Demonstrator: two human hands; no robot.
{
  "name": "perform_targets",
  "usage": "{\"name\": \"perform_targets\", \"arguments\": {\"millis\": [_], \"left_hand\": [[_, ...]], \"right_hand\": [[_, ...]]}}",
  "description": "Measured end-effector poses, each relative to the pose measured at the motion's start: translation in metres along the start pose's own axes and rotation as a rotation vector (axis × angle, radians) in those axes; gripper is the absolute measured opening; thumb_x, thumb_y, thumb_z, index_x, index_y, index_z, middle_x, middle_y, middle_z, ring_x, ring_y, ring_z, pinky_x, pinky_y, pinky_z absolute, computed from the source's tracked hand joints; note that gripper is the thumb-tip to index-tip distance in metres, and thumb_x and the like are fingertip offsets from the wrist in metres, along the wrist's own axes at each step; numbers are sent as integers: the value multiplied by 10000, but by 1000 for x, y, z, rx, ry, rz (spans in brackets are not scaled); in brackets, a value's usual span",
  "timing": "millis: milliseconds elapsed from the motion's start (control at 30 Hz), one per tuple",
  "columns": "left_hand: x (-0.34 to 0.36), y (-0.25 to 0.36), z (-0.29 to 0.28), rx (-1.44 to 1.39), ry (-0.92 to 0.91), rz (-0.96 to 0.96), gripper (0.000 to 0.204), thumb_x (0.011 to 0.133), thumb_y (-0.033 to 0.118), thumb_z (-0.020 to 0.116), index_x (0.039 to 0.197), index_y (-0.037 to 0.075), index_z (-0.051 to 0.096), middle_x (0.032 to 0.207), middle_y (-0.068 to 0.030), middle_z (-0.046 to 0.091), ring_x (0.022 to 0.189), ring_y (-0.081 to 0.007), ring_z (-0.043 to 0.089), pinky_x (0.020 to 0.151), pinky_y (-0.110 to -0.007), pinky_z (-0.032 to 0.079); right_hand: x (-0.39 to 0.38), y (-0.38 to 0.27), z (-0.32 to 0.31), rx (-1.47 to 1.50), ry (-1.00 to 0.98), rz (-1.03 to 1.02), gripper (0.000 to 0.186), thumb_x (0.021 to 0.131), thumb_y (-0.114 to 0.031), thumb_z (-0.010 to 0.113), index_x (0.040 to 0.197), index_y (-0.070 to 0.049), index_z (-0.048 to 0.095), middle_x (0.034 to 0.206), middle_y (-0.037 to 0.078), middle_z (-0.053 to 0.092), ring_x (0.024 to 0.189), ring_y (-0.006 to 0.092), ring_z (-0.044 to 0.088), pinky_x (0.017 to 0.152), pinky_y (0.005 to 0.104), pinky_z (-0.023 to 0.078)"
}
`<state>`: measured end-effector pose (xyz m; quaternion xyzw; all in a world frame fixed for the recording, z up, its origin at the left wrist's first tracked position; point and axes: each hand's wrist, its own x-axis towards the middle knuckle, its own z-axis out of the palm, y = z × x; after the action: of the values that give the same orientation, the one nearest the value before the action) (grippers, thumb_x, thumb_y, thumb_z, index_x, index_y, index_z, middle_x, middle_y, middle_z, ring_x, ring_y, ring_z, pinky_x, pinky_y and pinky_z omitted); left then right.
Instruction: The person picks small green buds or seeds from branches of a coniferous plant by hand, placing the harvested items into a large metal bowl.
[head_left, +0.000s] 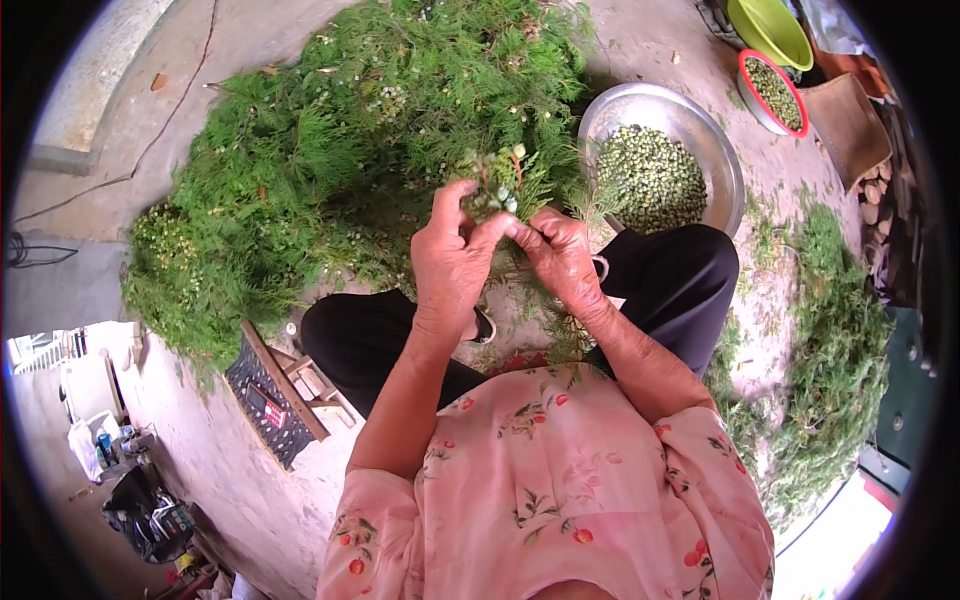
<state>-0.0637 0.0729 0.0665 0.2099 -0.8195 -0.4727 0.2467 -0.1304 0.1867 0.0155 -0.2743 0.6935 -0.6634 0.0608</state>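
Observation:
In front of my knees I hold an evergreen sprig [532, 184] with small pale green cones. My left hand [452, 262] is closed at its left side, the index finger and thumb bent around the cone cluster. My right hand [562, 258] pinches the sprig from the right, its thumb close to the left thumb. Just beyond lies a big heap of cut evergreen branches [330, 150], with cones among the leaves. To the right of my hands, a wide metal basin [728, 165] holds many loose green cones [652, 182].
At the upper right are a red-rimmed bowl [803, 112] of cones and a lime-green basin [770, 30]. Stripped greenery [835, 340] lies along the right. A low wooden stool [283, 390] with a woven seat stands at the left. A cable [165, 150] crosses the floor.

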Motion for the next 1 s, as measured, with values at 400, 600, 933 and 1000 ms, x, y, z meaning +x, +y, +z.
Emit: {"name": "perform_targets", "arguments": {"millis": [400, 600, 933, 1000], "left_hand": [[9, 4, -14, 286, -262, 307, 363, 644, 252, 720, 831, 59, 476, 763, -102, 538, 655, -300, 547, 561, -360, 441], [1, -5, -13, 155, -255, 254, 266, 731, 181, 667, 833, 30, 474, 690, -132, 516, 590, -267, 518, 513, -329, 424], [-1, -15, -12, -869, -7, -415, 74, 846, 79, 514, 884, 21, 539, 658, 33, 473, 537, -27, 398, 472, -156, 313], [6, -17, -18, -755, -32, -367, 112, 872, 134, 481, 893, 32, 522, 687, -25, 491, 481, -53, 366, 426, -156, 301]], "right_hand": [[-1, -12, -10, 0, -236, -110, 252, 701, 52, 636, 597, 29, 408, 550, 111, 379, 497, 230, 326, 461, 315, 326], [3, -20, -12, -45, -262, -61, 252, 721, -13, 656, 617, 29, 431, 555, 107, 383, 507, 235, 322, 478, 307, 355], [-2, -9, -15, -1, -308, 3, 313, 740, 4, 636, 598, 13, 357, 563, 62, 284, 534, 165, 247, 477, 280, 306], [-2, -8, -17, -11, -308, 15, 315, 744, 0, 634, 598, 12, 355, 562, 58, 285, 536, 161, 248, 477, 280, 307]]}}
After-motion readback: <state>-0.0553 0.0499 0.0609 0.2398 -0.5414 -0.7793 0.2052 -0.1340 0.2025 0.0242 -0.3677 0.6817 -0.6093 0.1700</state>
